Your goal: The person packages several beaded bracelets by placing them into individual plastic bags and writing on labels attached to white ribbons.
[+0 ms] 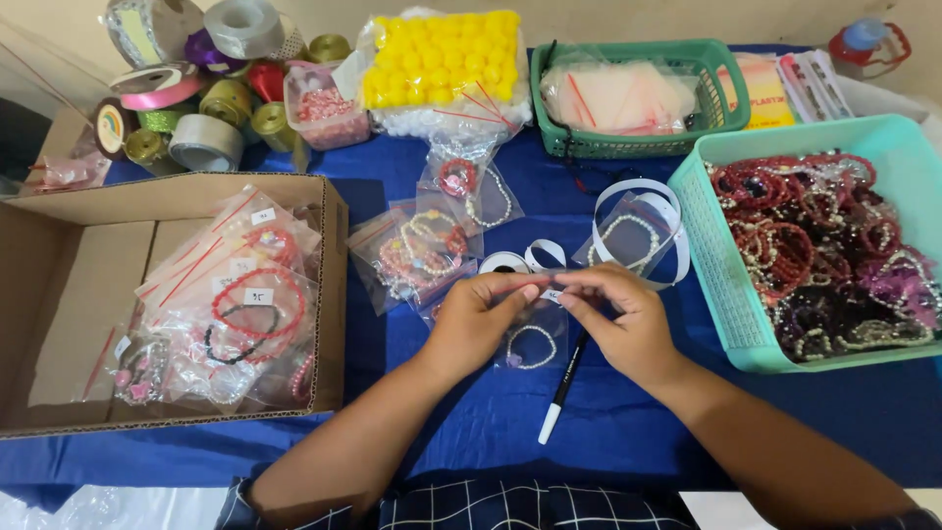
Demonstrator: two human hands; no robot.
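Note:
My left hand (478,319) and my right hand (618,319) meet over the blue tablecloth, both pinching the top edge of a small clear bag (535,339) that holds a white bead bracelet. A tiny white label sits between my fingertips. A black and white pen (561,388) lies just under my right hand. Several bagged bracelets (422,250) lie in front of my left hand, and one more bagged white bracelet (628,236) rests beyond my right hand beside a loop of white tape (653,196).
An open cardboard box (59,294) on the left holds labelled bracelet bags. A teal basket (721,285) of loose bead bracelets stands at right. Behind are a green basket (628,142) of clear bags, a yellow pom-pom pack (442,59) and ribbon rolls (196,108).

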